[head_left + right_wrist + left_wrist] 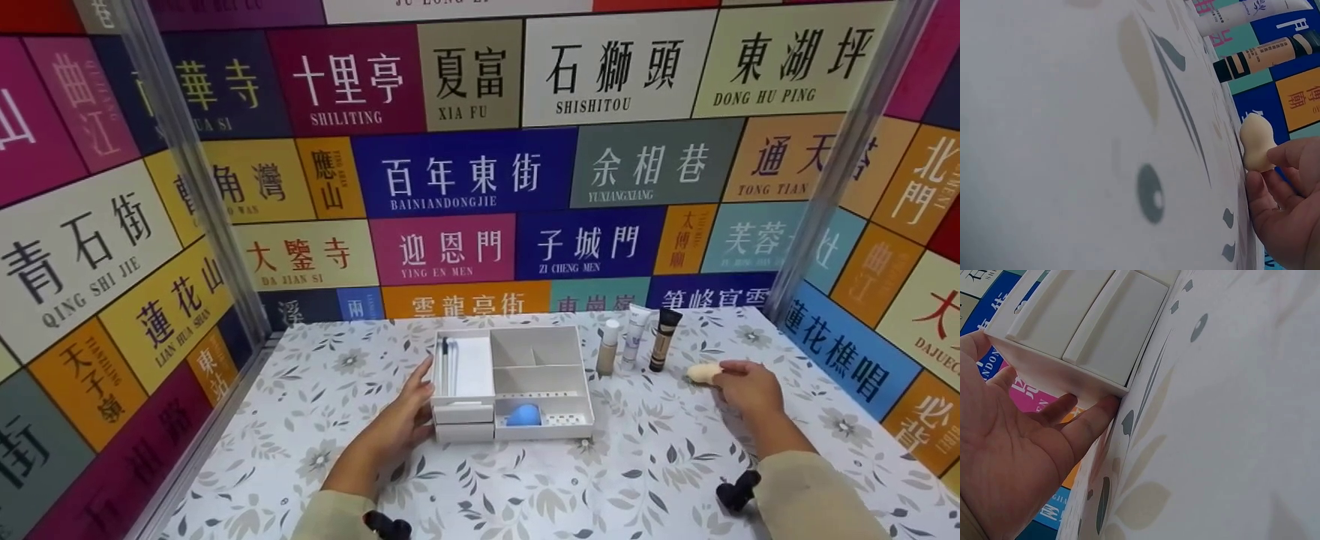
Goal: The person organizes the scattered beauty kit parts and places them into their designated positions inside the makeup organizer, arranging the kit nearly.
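Note:
A cream, gourd-shaped makeup sponge [1257, 142] is pinched between the thumb and fingers of my right hand [750, 391], at the right of the table. In the right wrist view the sponge lies at or just above the tabletop. My left hand [405, 412] touches the left side of a white cosmetics organizer [536, 384] with its fingers spread, the palm facing it. Two small drawer fronts [1117, 323] show beside that hand in the left wrist view. Inside the organizer, a blue makeup sponge [524, 415] sits in a front compartment, and slim sticks [448, 366] lie in the left one.
Right of the organizer stand a beige bottle with a white cap [607, 349], a pale tube [636, 335] and a tan tube with a black cap [663, 341]. A leaf-patterned cloth [547, 487] covers the table. Panels with lettering [465, 169] rise behind it.

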A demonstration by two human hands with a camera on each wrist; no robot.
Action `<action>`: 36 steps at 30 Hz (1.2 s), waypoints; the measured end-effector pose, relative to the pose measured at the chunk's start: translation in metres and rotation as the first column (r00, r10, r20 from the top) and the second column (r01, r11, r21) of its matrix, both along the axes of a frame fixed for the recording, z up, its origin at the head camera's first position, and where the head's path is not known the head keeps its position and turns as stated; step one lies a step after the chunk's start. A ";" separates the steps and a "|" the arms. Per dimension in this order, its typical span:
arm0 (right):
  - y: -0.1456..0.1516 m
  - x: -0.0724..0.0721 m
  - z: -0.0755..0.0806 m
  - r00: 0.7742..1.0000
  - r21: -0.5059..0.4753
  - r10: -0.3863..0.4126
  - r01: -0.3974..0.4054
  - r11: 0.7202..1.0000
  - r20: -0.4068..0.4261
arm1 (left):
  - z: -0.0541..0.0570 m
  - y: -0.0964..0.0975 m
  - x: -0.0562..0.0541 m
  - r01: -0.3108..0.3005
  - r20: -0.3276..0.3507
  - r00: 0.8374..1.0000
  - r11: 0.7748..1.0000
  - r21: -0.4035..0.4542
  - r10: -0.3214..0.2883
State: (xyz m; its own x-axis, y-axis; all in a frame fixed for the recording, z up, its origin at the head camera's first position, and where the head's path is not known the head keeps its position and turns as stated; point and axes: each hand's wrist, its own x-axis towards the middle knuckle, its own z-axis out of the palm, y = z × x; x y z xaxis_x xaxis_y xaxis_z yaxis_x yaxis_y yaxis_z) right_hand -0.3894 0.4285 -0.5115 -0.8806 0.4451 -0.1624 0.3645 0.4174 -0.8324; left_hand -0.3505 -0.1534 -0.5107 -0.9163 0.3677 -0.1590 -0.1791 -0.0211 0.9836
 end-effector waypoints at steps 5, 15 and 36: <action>-0.010 0.001 -0.006 0.999 -0.035 0.047 -0.047 0.998 -0.018 | 0.000 -0.001 0.001 -0.005 -0.004 1.000 1.000 0.000 0.005; -0.037 0.016 0.005 0.990 -0.167 0.115 -0.128 0.978 -0.085 | 0.001 -0.001 0.000 0.010 -0.017 1.000 1.000 0.015 -0.010; -0.117 0.050 0.052 0.940 -0.231 0.285 -0.324 0.918 -0.185 | 0.002 -0.001 -0.001 0.003 0.008 1.000 1.000 -0.004 -0.003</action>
